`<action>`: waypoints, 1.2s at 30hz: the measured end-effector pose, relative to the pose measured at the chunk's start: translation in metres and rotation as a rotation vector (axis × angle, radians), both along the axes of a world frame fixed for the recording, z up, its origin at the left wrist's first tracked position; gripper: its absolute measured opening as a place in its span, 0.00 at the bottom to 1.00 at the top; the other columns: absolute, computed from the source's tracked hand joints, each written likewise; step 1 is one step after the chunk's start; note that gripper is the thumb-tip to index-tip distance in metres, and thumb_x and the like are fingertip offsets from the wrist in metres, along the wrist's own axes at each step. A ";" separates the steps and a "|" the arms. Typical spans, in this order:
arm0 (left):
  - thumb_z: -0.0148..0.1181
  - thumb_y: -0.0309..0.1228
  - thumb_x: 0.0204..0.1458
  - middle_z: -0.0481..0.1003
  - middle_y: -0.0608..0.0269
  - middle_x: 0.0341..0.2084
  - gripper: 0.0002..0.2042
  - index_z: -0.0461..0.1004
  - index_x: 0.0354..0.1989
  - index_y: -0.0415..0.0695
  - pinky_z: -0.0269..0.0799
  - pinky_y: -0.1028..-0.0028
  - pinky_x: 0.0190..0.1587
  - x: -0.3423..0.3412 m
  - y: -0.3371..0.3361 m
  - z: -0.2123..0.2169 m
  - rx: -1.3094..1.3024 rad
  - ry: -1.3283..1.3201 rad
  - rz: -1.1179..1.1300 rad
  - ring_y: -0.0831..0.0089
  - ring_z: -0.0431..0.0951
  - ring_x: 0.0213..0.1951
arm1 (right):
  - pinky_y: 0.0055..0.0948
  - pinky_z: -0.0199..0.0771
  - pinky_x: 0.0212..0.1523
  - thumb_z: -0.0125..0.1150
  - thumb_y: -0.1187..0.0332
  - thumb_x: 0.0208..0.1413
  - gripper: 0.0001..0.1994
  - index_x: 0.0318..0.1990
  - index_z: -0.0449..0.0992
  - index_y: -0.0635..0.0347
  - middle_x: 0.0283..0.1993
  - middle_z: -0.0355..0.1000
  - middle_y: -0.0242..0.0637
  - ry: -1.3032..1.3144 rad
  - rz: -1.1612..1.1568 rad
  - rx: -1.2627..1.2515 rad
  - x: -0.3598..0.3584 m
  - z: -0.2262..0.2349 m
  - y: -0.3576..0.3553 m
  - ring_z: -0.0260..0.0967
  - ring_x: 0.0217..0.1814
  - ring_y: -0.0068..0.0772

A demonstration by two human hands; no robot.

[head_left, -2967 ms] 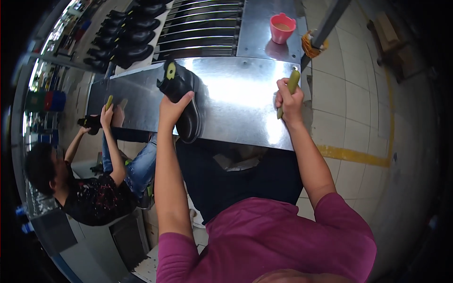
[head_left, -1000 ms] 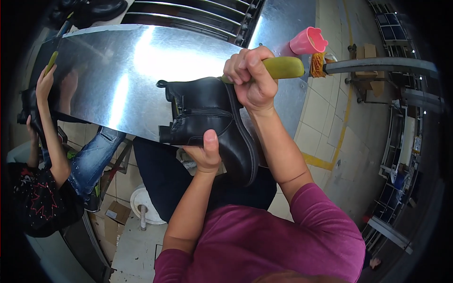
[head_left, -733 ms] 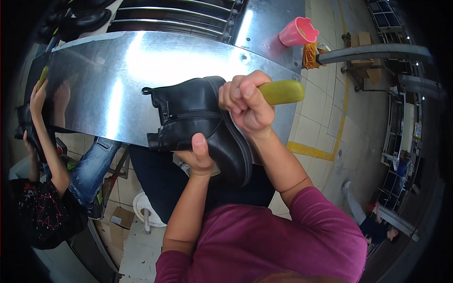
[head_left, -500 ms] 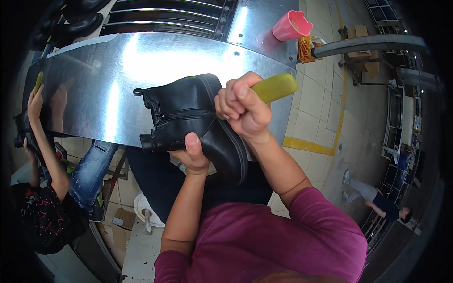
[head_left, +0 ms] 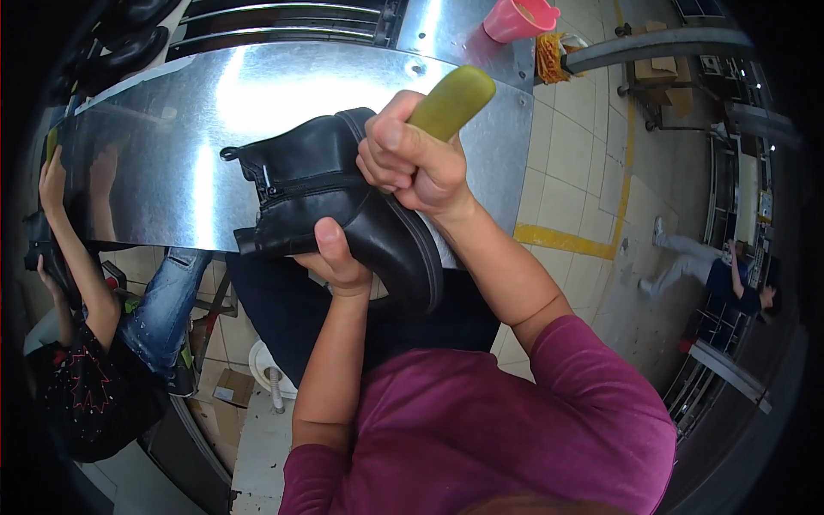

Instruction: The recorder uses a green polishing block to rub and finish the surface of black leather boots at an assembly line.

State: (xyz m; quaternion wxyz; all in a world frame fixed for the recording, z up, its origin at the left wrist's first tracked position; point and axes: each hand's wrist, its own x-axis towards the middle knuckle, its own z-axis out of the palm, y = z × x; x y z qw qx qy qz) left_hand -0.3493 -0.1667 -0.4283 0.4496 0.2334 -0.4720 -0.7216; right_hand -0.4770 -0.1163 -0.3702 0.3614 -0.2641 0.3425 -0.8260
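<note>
A black leather ankle boot (head_left: 313,154) with a side zip lies on its side across my lap and the table edge. Its sole faces right, and its pull loop points to the upper left. My left hand (head_left: 341,262) grips the boot from below, thumb on the upper and the other fingers mostly hidden behind it. In my right fist (head_left: 416,159) is an olive-green bar (head_left: 457,101) with a rounded end, sticking out to the upper right. The bar's lower tip shows beneath the fist, at the seam between upper and sole.
A shiny metal table (head_left: 154,163) stretches ahead. A pink cup (head_left: 506,21) stands on its far right part. Metal rollers (head_left: 283,24) run along the back, with black boots (head_left: 129,51) beside them. At left a co-worker's hand (head_left: 53,184) holds a similar green bar.
The green bar now points more steeply upward as my right wrist has turned. Boot and hands sit slightly farther left and up in the picture. A person in the background at right has moved.
</note>
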 end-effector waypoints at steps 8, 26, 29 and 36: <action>0.56 0.44 0.55 0.78 0.49 0.47 0.29 0.71 0.53 0.27 0.75 0.64 0.51 -0.003 -0.002 0.005 -0.004 0.063 -0.012 0.62 0.80 0.46 | 0.25 0.52 0.19 0.52 0.66 0.70 0.11 0.32 0.65 0.53 0.18 0.53 0.25 -0.106 0.069 -0.019 0.010 0.002 0.021 0.49 0.15 0.18; 0.63 0.30 0.56 0.77 0.63 0.42 0.14 0.76 0.46 0.35 0.70 0.71 0.51 0.021 -0.018 0.006 0.092 0.018 0.016 0.73 0.75 0.43 | 0.33 0.57 0.18 0.75 0.73 0.48 0.10 0.31 0.76 0.62 0.20 0.62 0.34 1.010 -0.025 0.233 0.165 0.013 0.092 0.61 0.17 0.36; 0.64 0.31 0.54 0.78 0.61 0.44 0.17 0.76 0.50 0.34 0.72 0.70 0.52 0.061 -0.040 0.019 -0.064 -0.041 -0.119 0.72 0.77 0.45 | 0.30 0.70 0.24 0.75 0.74 0.49 0.14 0.43 0.79 0.64 0.26 0.72 0.38 0.837 0.099 0.295 0.159 0.025 0.115 0.71 0.21 0.36; 0.75 0.20 0.42 0.78 0.55 0.53 0.31 0.73 0.59 0.34 0.73 0.68 0.59 0.139 -0.085 0.050 -0.583 -0.551 -0.365 0.68 0.77 0.55 | 0.24 0.68 0.25 0.62 0.72 0.63 0.14 0.54 0.75 0.65 0.33 0.75 0.34 0.342 -0.068 0.507 0.120 0.023 0.108 0.67 0.23 0.20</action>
